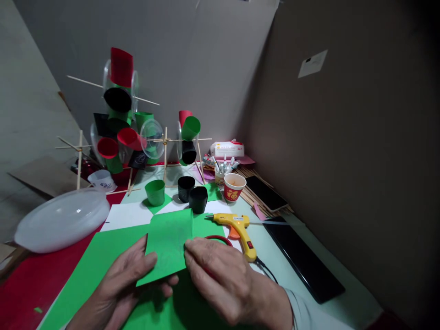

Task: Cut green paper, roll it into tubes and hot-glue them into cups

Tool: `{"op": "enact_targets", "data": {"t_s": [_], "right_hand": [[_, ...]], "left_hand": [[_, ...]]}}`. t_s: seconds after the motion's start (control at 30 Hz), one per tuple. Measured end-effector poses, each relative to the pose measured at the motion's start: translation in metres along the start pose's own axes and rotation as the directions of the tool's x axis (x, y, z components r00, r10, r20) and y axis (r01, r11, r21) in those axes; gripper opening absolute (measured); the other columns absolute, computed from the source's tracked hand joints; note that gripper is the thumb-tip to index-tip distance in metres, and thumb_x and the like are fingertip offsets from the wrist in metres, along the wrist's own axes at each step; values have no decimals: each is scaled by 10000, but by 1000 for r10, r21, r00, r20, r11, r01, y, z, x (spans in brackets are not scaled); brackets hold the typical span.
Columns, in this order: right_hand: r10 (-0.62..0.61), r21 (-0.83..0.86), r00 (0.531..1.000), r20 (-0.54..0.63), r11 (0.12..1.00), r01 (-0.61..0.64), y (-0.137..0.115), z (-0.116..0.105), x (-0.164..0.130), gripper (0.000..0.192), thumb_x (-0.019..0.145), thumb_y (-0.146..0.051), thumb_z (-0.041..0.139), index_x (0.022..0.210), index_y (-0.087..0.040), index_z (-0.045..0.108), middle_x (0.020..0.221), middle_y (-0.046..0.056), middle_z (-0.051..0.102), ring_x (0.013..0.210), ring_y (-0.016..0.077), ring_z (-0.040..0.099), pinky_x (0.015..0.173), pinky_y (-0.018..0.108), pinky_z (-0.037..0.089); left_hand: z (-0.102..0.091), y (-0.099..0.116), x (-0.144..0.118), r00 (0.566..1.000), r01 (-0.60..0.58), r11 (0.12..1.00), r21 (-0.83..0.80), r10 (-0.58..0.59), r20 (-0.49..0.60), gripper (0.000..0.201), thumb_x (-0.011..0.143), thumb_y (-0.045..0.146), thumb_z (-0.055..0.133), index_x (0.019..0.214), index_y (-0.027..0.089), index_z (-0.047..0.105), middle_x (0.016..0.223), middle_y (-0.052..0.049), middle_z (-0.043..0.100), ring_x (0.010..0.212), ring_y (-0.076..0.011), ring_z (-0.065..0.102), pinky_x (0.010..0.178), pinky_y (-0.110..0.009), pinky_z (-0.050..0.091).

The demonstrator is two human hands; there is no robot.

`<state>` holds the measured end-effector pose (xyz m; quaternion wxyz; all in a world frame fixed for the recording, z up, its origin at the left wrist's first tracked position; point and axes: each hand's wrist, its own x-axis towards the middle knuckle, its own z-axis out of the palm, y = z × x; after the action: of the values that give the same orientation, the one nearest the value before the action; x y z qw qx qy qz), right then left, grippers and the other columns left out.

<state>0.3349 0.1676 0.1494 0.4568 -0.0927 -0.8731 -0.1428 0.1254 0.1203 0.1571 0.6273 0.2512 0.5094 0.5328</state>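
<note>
A piece of green paper (pixel 168 238), its far edge slightly curled, is held up in front of me. My left hand (pixel 129 279) grips its left side, thumb on top and fingers underneath. At the right edge, the fingers of my right hand (pixel 223 275) are pinched together on the same paper. Partly hidden behind my right hand is a curved red handle (pixel 220 238), perhaps of scissors. Just beyond lies a yellow hot glue gun (pixel 237 224), its nozzle pointing left. Large green sheets (pixel 103 247) spread below my hands.
Beyond stand a green paper cup shape (pixel 155 192), two black ones (pixel 198 200) and a red-and-white paper cup (pixel 233 187). Stick frames carrying clear discs (pixel 152 139) rise at the back left. A white balloon-like object (pixel 65 220) lies left; a black tablet-like slab (pixel 304 259) lies right.
</note>
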Motion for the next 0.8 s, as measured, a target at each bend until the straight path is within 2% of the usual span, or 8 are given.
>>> {"op": "enact_targets", "data": {"t_s": [0.2,0.33,0.43,0.53,0.6,0.67,0.73,0.8], "right_hand": [[105,-4,987,124,994,-106,-6,4,0,256,988,-18,475,986,-44,730,984,167,796,840,226,750,785,322,605],[290,108,953,91,948,-299,-6,-2,2,95,971,-190,601,967,-135,678,889,107,761,720,207,660,666,344,521],[544,210,837,50,814,-542,-3,-6,5,145,947,-237,636,1056,-144,654,986,122,728,868,243,652,766,385,534],[741,332,619,260,534,-778,0,-8,6,389,927,-363,701,1248,-158,617,1170,138,697,1024,273,655,871,415,538],[736,339,475,482,343,-876,1,-7,6,537,896,-418,741,1358,-194,582,1198,114,698,1050,277,658,890,413,524],[688,302,389,613,251,-920,2,-5,6,574,874,-431,763,1384,-234,588,1119,76,706,1006,269,653,853,390,502],[668,316,383,639,226,-921,4,-3,6,486,870,-405,760,1316,-250,646,1006,38,684,933,244,632,792,348,473],[679,376,396,618,186,-908,5,-1,6,370,868,-361,746,1212,-235,694,931,14,641,880,214,599,746,312,443]], "left_hand": [[0,5,5,999,-51,952,303,46,26,1220,671,526,904,1578,111,201,505,112,624,426,-143,568,443,-223,455],[-16,-4,18,996,-88,870,484,61,72,1196,791,556,773,1621,41,82,448,68,647,381,-148,540,495,-255,447],[-27,-14,24,994,-83,814,575,25,107,1094,817,585,717,1628,66,197,396,82,614,376,-211,595,651,-378,558],[-35,-25,25,986,-126,723,679,18,165,914,854,638,646,1593,175,371,371,91,569,780,-309,797,1046,-467,501],[-40,-30,23,985,-150,656,740,30,172,803,850,642,640,1539,266,474,592,2,751,1289,-318,674,1207,-482,350],[-45,-34,22,986,-148,610,779,34,161,769,797,652,680,1480,325,547,1156,-92,822,1505,-353,457,1197,-494,376],[-49,-38,20,987,-143,600,787,28,158,771,759,660,709,1454,357,566,1566,-89,593,1520,-396,422,1098,-458,493],[-50,-39,20,986,-150,614,775,31,166,756,775,648,711,1457,361,556,1558,-88,602,1522,-375,425,1001,-399,561]]}}
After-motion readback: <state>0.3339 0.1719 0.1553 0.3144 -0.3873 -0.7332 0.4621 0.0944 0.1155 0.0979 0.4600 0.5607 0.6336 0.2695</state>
